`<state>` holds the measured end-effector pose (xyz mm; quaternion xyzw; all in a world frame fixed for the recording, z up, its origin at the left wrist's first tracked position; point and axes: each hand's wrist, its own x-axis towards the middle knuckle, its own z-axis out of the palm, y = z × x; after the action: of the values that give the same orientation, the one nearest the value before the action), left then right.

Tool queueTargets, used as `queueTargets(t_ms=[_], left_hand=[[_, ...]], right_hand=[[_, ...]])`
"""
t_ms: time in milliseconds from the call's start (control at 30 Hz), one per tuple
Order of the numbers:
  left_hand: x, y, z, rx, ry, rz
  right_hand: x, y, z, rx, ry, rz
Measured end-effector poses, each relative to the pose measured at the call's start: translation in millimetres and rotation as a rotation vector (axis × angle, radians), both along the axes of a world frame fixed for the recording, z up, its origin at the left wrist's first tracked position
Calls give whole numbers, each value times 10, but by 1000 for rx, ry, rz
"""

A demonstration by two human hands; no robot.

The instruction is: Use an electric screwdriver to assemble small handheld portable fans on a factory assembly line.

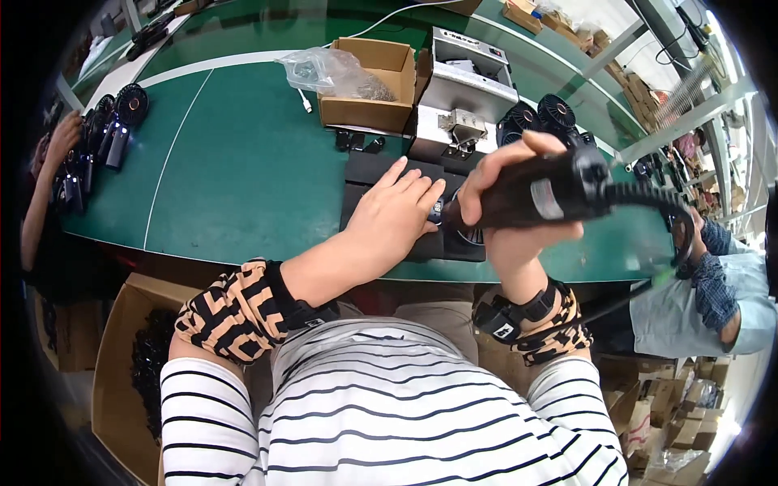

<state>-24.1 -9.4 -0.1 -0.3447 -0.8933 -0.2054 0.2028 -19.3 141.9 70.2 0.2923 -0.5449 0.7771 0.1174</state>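
My right hand [519,194] is wrapped round a black electric screwdriver [559,193], tilted low over the work, its coiled cord leading off to the right. My left hand [393,212] lies over a black block-like fixture [356,172] at the table's near edge. Its index finger and thumb are against a small dark handheld fan [437,212] with a lit display, pressed into the fixture. Part of a round grille shows under the screwdriver. The driver's tip and most of the fan are hidden by my hands.
Beyond the fixture stand a metal box-shaped machine [474,77] and a cardboard box [369,113] with a plastic bag of small parts. Handheld fans [113,121] stand at the left, more fans [555,113] at the right. Co-workers sit on both sides. A carton [121,356] is by my left.
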Motion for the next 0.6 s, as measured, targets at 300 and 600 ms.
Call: queueTargets(t_ms=[300, 600], left_hand=[[36, -639, 320, 261, -367, 32], [-50, -1452, 252, 596, -526, 291]], right_hand=[[15, 441, 759, -30, 103, -171], [-210, 405, 246, 54, 6, -248]])
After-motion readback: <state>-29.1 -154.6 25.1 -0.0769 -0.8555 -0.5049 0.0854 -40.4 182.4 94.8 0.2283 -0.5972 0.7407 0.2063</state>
